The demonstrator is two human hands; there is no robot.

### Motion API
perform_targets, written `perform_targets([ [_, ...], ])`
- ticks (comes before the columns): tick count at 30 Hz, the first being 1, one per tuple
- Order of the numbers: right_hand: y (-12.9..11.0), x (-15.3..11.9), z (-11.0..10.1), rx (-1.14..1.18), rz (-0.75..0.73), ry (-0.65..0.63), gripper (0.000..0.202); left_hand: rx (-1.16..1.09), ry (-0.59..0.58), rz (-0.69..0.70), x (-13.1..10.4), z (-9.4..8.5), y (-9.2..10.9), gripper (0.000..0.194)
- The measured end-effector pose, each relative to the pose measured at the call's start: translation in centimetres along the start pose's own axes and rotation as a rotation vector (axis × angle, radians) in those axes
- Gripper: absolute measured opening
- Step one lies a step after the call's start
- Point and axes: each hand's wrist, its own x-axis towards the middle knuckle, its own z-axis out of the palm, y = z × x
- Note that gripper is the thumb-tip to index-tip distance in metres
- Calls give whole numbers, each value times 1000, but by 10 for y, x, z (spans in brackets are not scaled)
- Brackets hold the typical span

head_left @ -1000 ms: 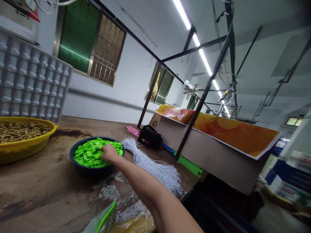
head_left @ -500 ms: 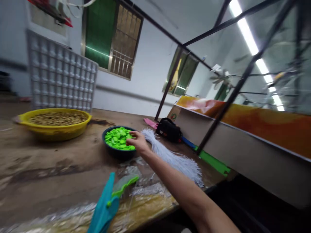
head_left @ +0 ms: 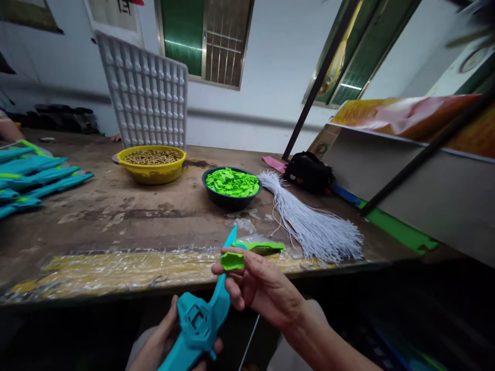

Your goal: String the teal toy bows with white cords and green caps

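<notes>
Low at the table's edge, my left hand [head_left: 154, 344] is closed around a turquoise plastic toy [head_left: 195, 319] with a hexagonal recessed panel and a pointed tip. A green-edged translucent part [head_left: 266, 246] reaches out to the right near that tip. My right hand [head_left: 270, 288] pinches a small bright green hexagonal plastic piece [head_left: 232, 261] between thumb and fingers, just above the toy. Farther back stands a dark bowl [head_left: 231, 202] heaped with similar green pieces. A thin white cord [head_left: 249, 341] hangs below my right hand.
Right of the bowl lies a bundle of white cords [head_left: 313, 219]. A yellow basin [head_left: 154, 175] of small ring-like pieces sits left, before an upright grey moulded tray [head_left: 149, 98]. Several turquoise toys [head_left: 34, 172] are piled far left. A black bag [head_left: 309, 171] rests near a dark pole.
My right hand has come back from the bowl with a green piece, now over the toy. The view has turned left and down, bringing my left hand and the toy pile into sight.
</notes>
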Motion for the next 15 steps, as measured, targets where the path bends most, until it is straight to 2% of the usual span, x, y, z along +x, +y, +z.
perform_targets([
  [2, 7, -10, 4, 28, 30, -6, 44, -39, -60, -22, 4, 0, -6, 106],
  [7, 15, -21, 7, 27, 67, 5, 42, -85, -130, 10, 2, 7, -12, 97],
  [11, 20, -21, 2, -48, 76, 67, 47, -151, -137, 18, -2, 19, -10, 90],
  [15, 26, -20, -1, -198, 124, 139, 45, -177, -128, 11, -2, 25, -5, 92],
])
